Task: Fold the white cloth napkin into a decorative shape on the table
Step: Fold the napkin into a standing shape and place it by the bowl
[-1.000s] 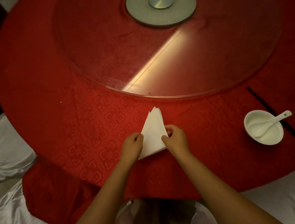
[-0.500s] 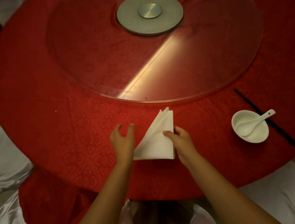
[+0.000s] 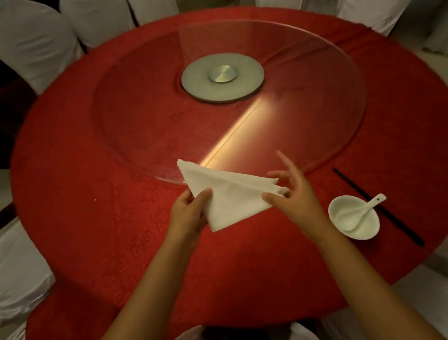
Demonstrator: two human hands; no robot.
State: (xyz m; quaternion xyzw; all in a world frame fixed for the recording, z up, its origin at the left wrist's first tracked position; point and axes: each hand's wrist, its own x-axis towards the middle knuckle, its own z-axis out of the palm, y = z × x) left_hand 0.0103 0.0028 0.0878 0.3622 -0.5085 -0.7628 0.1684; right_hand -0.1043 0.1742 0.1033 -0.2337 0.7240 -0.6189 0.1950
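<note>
The white cloth napkin point(image 3: 226, 196) is folded into a layered triangle and sits at the near side of the round red table point(image 3: 71, 182). Its long edge runs from upper left to right, one corner reaching the glass turntable's rim. My left hand point(image 3: 190, 215) pinches the napkin's left edge with thumb on top. My right hand point(image 3: 291, 191) pinches the layered right corner between thumb and forefinger, its other fingers spread upward.
A glass turntable point(image 3: 321, 124) with a grey metal hub point(image 3: 222, 77) fills the table's middle. A white bowl with a white spoon point(image 3: 354, 217) stands to the right of my right hand, black chopsticks point(image 3: 376, 206) beside it. White-covered chairs point(image 3: 28, 43) ring the table.
The napkin has turned from pointing upward to lying sideways, its layered tip now to the right. My left hand has closed on its left edge. The camera has tilted up.
</note>
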